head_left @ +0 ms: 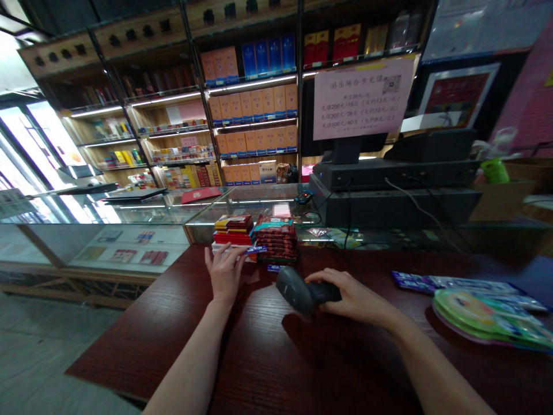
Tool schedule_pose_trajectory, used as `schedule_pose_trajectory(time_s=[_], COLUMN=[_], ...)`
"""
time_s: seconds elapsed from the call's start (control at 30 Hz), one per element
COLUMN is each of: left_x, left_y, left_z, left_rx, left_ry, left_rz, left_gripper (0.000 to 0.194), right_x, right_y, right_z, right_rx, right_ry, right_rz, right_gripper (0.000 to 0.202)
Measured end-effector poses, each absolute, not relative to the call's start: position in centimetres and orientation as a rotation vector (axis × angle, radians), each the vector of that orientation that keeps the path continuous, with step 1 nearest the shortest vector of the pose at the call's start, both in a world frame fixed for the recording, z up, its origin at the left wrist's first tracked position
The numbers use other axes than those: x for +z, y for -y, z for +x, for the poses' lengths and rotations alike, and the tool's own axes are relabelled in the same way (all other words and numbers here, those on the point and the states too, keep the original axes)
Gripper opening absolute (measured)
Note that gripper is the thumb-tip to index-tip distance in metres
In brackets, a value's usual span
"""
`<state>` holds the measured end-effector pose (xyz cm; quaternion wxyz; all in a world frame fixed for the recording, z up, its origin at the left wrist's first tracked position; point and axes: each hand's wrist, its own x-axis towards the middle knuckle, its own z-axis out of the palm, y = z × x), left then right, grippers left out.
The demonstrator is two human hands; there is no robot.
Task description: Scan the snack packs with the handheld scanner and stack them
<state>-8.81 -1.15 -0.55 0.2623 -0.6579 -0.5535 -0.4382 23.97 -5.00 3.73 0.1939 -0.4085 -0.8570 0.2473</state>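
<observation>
A small blue packet (257,249) is pinched at its near end between the thumb and forefinger of the left hand (225,273), while the other fingers of that hand are spread and raised. A dark handheld scanner (302,293) is clamped by its handle in the right hand (349,297), with the fingers wrapped over it; its broad head is turned toward the left hand and is slightly blurred. The two hands are held apart from each other, above the dark reddish-brown surface (259,357).

Just beyond the left hand, a stack of red and yellow packs (234,230) is seen, and close on its right, a taller stack of dark red packets (276,241). The blue packet is held in front of these stacks. A second blue packet (275,268) is laid at the near foot of the dark red stack, between the hands and a little beyond them.

To the right of the right hand, green round packages (479,317) are placed in a pile, and long purple-and-blue packages (470,285) are laid just behind them. Farther beyond the hands, a glass display counter (242,203) is seen, with a pink sign (360,101) fixed to a monitor above a black cash drawer (397,202).
</observation>
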Motion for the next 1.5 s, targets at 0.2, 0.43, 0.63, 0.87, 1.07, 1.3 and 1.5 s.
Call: schedule_pose_trajectory(time_s=[0.2,0.43,0.63,0.87,1.07,1.3,1.5], left_x=[-0.5,-0.3,-0.1,0.2,0.6,0.9,0.8], left_y=[1.2,1.4,1.6,1.7,2.3,3.0,3.1], left_z=[-8.8,-8.5,-8.1,-7.0,-5.6,-3.6,-3.0], left_rx=[-1.213,-1.238,-1.287,-1.322,-1.334,-1.379,-1.396], left_ry=[1.495,1.497,1.450,1.349,1.264,1.133,1.101], left_rz=[-1.783,-1.802,-1.822,-1.906,-2.006,-2.109,-2.166], left_gripper=[0.017,0.017,0.017,0.015,0.015,0.015,0.015], right_x=[3.4,2.0,0.9,1.3,2.3,0.8,0.8], right_y=[4.9,4.8,4.6,4.8,4.3,3.3,3.4], right_z=[24.0,23.2,23.1,23.1,22.7,21.5,20.1], right_rx=[0.737,0.786,0.788,0.820,0.838,0.685,0.625], right_ry=[2.414,2.483,2.526,2.516,2.158,1.827,1.718], right_rz=[-1.161,-1.185,-1.212,-1.218,-1.110,-1.099,-1.062], right_gripper=[0.055,0.073,0.080,0.084,0.043,0.042,0.039])
